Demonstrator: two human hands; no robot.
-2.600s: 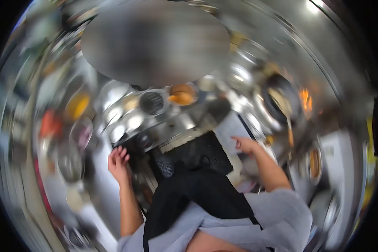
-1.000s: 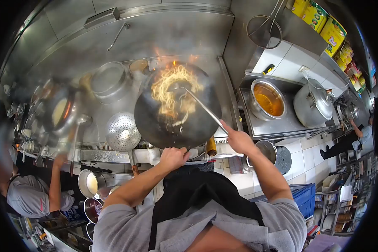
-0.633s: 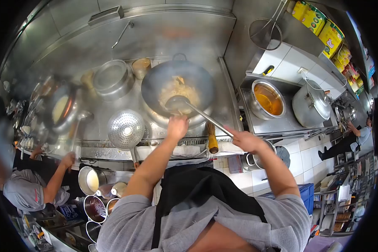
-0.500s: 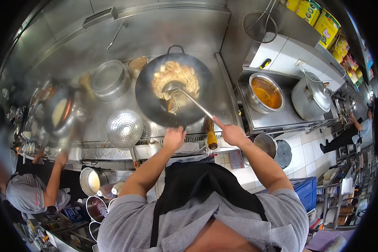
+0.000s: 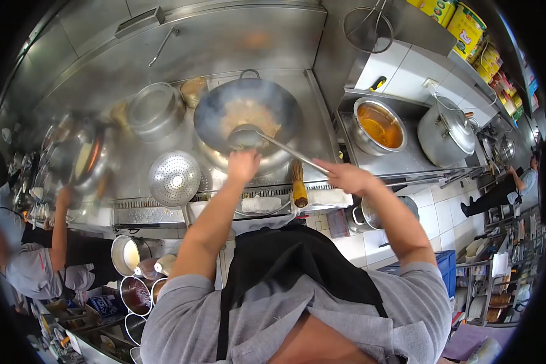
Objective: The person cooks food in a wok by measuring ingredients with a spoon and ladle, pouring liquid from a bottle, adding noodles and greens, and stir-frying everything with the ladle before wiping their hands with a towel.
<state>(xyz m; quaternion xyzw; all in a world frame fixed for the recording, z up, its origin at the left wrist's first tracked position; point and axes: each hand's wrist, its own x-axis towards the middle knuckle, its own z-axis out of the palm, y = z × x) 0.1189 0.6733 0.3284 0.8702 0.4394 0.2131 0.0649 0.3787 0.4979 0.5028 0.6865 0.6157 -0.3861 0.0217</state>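
My right hand (image 5: 350, 178) is closed around the long handle of a ladle (image 5: 285, 148), whose bowl rests among the noodles (image 5: 247, 115). The noodles are blurred by steam inside a big dark wok (image 5: 285, 97). My left hand (image 5: 244, 165) is closed at the wok's near rim, and its fingers hide the part they grip. The wok is tilted, and the bright burner ring shows below its near side. A yellow-handled bamboo brush (image 5: 299, 185) lies on the stove edge between my hands.
A perforated strainer (image 5: 175, 178) and a lidded metal pot (image 5: 155, 112) stand left of the wok. On the right are a pot of orange liquid (image 5: 380, 126) and a large lidded pot (image 5: 446, 139). A co-worker (image 5: 36, 261) handles another wok at far left.
My left hand has moved away from my body, and the wok has tilted and shifted on the burner. The noodles have become blurred. My right hand and the ladle have moved slightly right.
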